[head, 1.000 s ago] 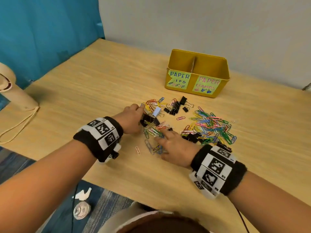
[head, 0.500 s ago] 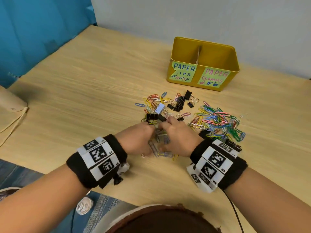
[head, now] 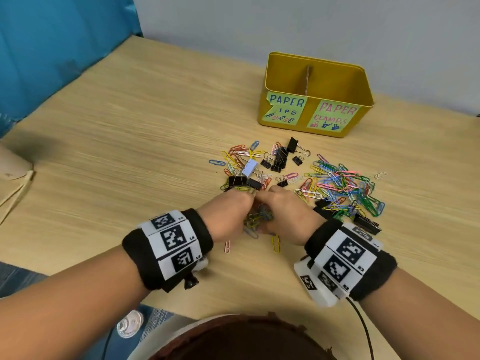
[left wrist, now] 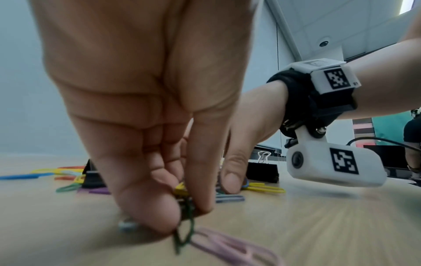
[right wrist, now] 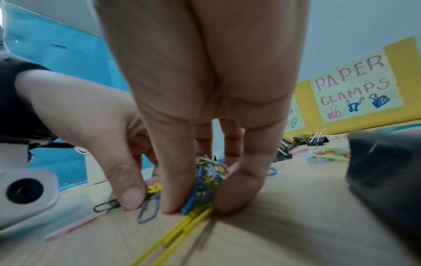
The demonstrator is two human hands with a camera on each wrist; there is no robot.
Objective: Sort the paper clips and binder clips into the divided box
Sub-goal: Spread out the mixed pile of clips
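Paper clips (head: 259, 216) are being gathered at the near middle of the wooden table (head: 130, 141), where a small bunch is pinched between the thumb and fingers of the left hand (head: 226, 216), and a second, thicker bunch is clamped by the right hand (head: 288, 214). Both hands are kept low with fingertips on the wood, probably so loose clips can be raked together before lifting. Black binder clips (head: 280, 157) are mixed into the scattered heap beyond the hands. The yellow divided box (head: 315, 126) is set toward the table's far edge, its labelled front turned to the person; both compartments look empty. Bare tabletop is left between heap and box, so a lifted handful should be carried across unobstructed.
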